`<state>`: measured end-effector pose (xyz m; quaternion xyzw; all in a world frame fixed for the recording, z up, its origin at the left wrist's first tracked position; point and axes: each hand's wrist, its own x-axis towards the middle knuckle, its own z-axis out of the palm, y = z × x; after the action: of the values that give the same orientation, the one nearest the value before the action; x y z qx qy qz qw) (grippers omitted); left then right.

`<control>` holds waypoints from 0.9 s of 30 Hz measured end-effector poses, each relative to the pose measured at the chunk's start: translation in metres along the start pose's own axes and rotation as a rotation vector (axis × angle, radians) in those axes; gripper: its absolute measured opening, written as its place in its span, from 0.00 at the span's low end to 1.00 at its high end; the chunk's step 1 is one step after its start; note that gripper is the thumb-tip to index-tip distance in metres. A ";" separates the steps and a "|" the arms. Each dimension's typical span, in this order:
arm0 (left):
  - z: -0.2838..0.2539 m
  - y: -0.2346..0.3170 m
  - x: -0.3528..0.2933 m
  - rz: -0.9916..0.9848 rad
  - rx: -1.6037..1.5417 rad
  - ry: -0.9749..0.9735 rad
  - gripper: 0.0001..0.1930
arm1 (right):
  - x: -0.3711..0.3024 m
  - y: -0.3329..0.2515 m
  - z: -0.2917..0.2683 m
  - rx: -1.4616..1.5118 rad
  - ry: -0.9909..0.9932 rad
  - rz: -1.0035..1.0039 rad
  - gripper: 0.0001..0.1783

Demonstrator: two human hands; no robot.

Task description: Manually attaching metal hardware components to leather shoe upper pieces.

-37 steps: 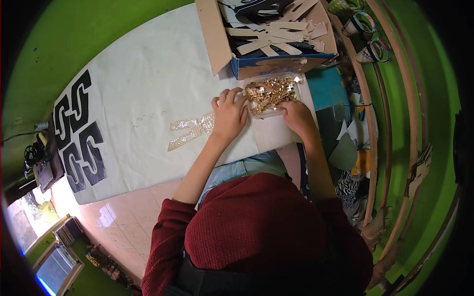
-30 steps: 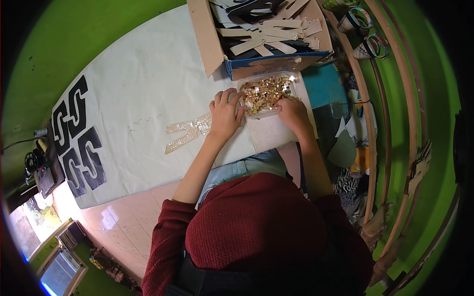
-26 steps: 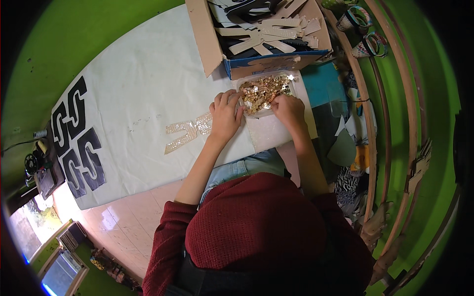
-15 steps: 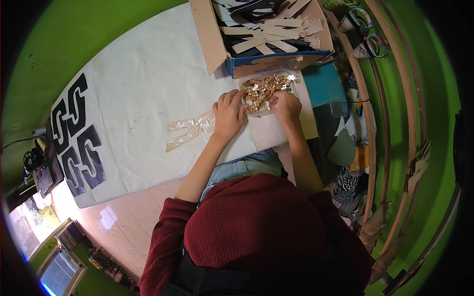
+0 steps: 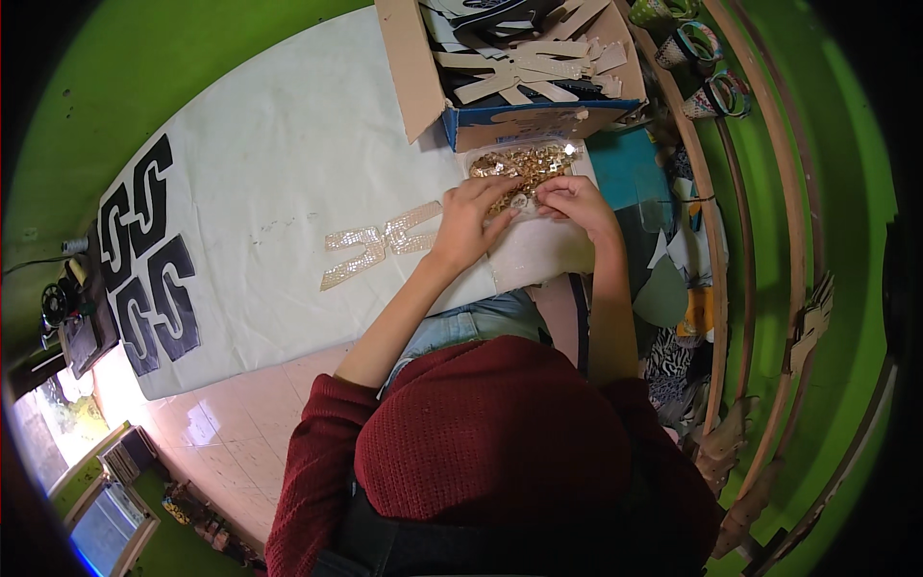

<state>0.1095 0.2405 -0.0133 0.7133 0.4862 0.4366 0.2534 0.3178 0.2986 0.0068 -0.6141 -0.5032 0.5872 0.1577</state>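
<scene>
A clear plastic tub (image 5: 575, 173) heaped with small shiny gold pieces (image 5: 510, 165) stands at the table's right end. My left hand (image 5: 471, 223) reaches over the tub's near left part, fingers stretched out and touching the gold pieces. At the near right part of the tub is my right hand (image 5: 583, 206), its fingertips pinched together. What they hold, if anything, is too small to make out. Left of my left hand lies a flat, pale beige textured cutout (image 5: 380, 244) with branching strips, its right end near my wrist.
A cardboard box (image 5: 548, 117) full of beige and black cutouts stands behind the tub. Black S-shaped cutouts (image 5: 159, 288) lie at the far left of the white-covered table (image 5: 279, 125). A sewing machine (image 5: 67, 308) stands beyond them. Wooden rails (image 5: 721, 288) run along the right.
Both hands have shifted right. My left hand has moved from the tub's left edge over the gold pieces, baring more of the beige cutout. My right fingertips have drawn back toward the near right edge.
</scene>
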 end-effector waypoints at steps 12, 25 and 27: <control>0.026 -0.019 0.016 -0.456 -0.488 -0.059 0.09 | 0.013 0.005 -0.001 0.341 -0.296 0.046 0.13; 0.019 -0.010 -0.011 -0.640 -0.922 0.030 0.10 | 0.035 0.037 0.002 1.245 -0.614 0.117 0.21; 0.011 -0.009 -0.026 -0.675 -0.915 0.074 0.10 | 0.022 0.021 0.012 1.261 -0.510 0.160 0.23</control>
<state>0.1110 0.2213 -0.0360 0.3201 0.4570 0.5222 0.6449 0.3114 0.3025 -0.0251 -0.2826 -0.0395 0.9041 0.3181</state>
